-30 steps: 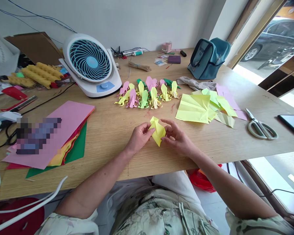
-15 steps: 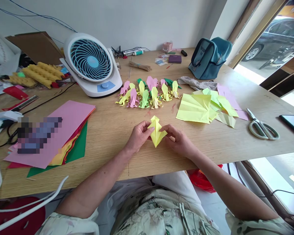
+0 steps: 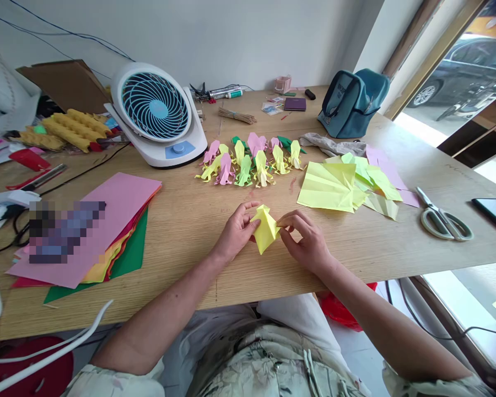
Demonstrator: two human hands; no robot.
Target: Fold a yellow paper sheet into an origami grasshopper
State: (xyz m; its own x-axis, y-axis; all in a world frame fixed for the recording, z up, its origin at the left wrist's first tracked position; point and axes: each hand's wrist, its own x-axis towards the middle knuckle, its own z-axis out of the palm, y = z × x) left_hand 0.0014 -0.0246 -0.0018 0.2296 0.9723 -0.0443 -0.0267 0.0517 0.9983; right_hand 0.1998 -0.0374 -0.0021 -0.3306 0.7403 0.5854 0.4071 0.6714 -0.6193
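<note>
A folded piece of yellow paper (image 3: 265, 234), roughly diamond-shaped with a point toward me, is held above the near part of the table. My left hand (image 3: 236, 231) pinches its left edge between thumb and fingers. At the paper's right corner, the thumb and fingertips of my right hand (image 3: 303, 237) are closed on it. Beyond my hands stands a cluster of folded paper figures (image 3: 243, 170) in pink, yellow and green. Creased yellow paper sheets (image 3: 326, 186) lie to the right of them.
A white fan (image 3: 157, 110) stands at the back left. Stacked coloured paper (image 3: 119, 204) lies on the left, with a pixelated object on top. Scissors (image 3: 444, 220) and a phone (image 3: 494, 212) lie to the right. A teal bag (image 3: 347, 105) stands at the back right.
The yellow paper has turned and now shows a broader, smoother face. My right hand has shifted its grip at the right corner, its fingers drawn together. My left hand stays nearly in place.
</note>
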